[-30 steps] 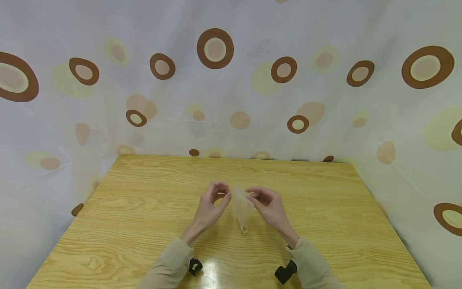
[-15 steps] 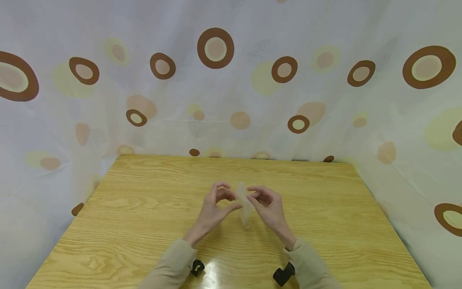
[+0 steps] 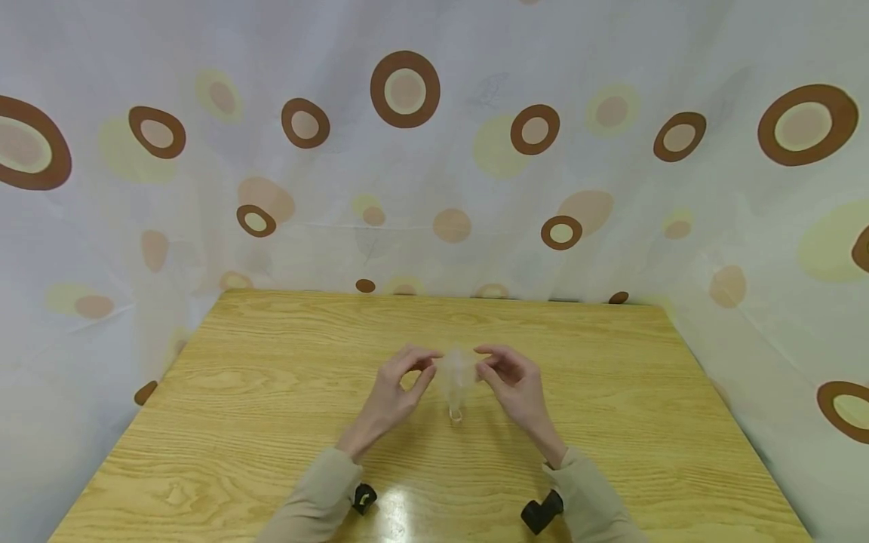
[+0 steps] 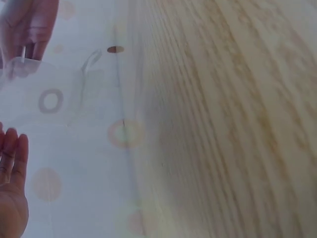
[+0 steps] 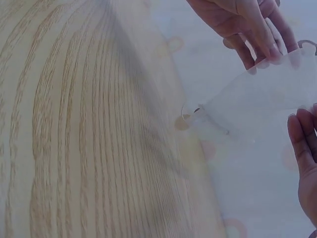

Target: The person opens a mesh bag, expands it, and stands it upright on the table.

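A thin, translucent white pouch [image 3: 456,377] hangs upright between the two hands, above the table. My left hand [image 3: 394,388] pinches its left edge with curled fingers and thumb; my right hand [image 3: 519,385] pinches the right edge. From the pouch's lower end dangles a small pale string loop [image 3: 455,415]. In the right wrist view, left fingertips show through the pouch [image 5: 267,91], and a second loop [image 5: 308,44] sticks out at its other end. Across the left wrist view, the pouch [image 4: 49,96] spreads between both hands, partly cut off by the frame.
Beneath the hands is a wood-grain table [image 3: 305,332]. A pale curtain [image 3: 434,166] with brown ring patterns surrounds it at the back and sides. Black wrist devices, left [image 3: 364,498] and right [image 3: 541,513], sit by the beige sleeves.
The left hand moved right to the pouch, then drew back left. The right hand has shifted slightly right. The pouch has turned and now faces the head camera more broadly between them.
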`<state>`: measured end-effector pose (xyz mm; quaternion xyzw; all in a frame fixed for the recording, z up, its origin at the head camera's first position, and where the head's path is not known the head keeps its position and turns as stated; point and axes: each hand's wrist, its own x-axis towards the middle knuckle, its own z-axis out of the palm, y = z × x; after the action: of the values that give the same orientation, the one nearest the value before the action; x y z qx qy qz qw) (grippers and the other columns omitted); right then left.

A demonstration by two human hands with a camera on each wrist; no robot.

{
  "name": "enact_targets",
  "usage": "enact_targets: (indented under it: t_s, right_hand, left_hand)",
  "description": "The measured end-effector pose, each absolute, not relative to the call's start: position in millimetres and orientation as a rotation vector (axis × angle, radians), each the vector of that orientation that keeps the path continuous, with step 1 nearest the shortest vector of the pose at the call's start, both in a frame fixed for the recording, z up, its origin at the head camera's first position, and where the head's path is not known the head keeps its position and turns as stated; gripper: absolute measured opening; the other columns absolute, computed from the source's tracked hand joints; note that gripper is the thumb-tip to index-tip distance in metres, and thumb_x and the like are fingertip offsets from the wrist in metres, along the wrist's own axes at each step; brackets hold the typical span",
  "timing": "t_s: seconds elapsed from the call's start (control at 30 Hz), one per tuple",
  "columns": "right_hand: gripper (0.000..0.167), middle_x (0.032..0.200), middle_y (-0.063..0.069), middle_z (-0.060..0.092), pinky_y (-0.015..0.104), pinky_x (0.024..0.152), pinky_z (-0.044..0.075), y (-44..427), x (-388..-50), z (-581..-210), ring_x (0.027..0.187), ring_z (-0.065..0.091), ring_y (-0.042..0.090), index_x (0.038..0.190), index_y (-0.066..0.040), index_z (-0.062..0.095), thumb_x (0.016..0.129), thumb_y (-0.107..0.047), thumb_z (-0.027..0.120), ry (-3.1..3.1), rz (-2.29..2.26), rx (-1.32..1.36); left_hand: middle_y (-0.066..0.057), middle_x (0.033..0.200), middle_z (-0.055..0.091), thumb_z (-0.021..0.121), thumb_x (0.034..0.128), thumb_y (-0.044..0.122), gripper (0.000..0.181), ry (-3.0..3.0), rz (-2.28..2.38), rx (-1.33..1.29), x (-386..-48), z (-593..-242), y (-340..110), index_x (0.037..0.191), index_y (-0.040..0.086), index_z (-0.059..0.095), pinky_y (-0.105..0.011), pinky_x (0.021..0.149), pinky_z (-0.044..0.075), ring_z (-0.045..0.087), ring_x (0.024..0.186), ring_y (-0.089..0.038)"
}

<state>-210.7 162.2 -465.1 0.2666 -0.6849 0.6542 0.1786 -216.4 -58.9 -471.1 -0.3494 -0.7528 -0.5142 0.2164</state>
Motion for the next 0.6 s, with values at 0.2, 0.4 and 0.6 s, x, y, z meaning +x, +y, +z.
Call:
enact_targets:
  t_s: [0.2,0.4,0.6]
  right_hand:
    - [0.016,0.082,0.011,0.068,0.024,0.070,0.059,165.4,-212.1,-464.8,0.073,0.068,0.013,0.109,0.017,0.061,0.093,0.013,0.060,-1.945,1.880,0.810]
    - [0.012,0.091,-0.001,0.066,0.023,0.071,0.059,165.7,-212.0,-464.9,0.076,0.066,0.008,0.105,0.019,0.053,0.095,0.014,0.056,-1.909,1.993,0.871]
    - [0.007,0.085,0.017,0.060,0.026,0.070,0.057,166.3,-213.3,-464.8,0.075,0.064,0.013,0.097,0.012,0.058,0.095,0.016,0.052,-1.924,1.912,0.965]
  left_hand:
    - [-0.011,0.096,0.066,0.061,0.0955,-0.007,0.023,-2.078,-1.332,-1.037,-217.4,-470.4,-60.4,0.117,0.001,0.065,-0.027,0.080,0.060,0.067,0.084,-0.018]
    - [-0.009,0.094,0.066,0.059,0.0959,-0.006,0.020,-2.118,-1.285,-1.055,-214.5,-466.8,-61.4,0.114,0.001,0.063,-0.026,0.078,0.059,0.066,0.083,-0.017]
    - [-0.005,0.098,0.064,0.059,0.0954,-0.008,0.024,-2.083,-1.150,-1.143,-216.0,-466.9,-64.5,0.110,0.006,0.071,-0.023,0.067,0.054,0.059,0.079,-0.011]
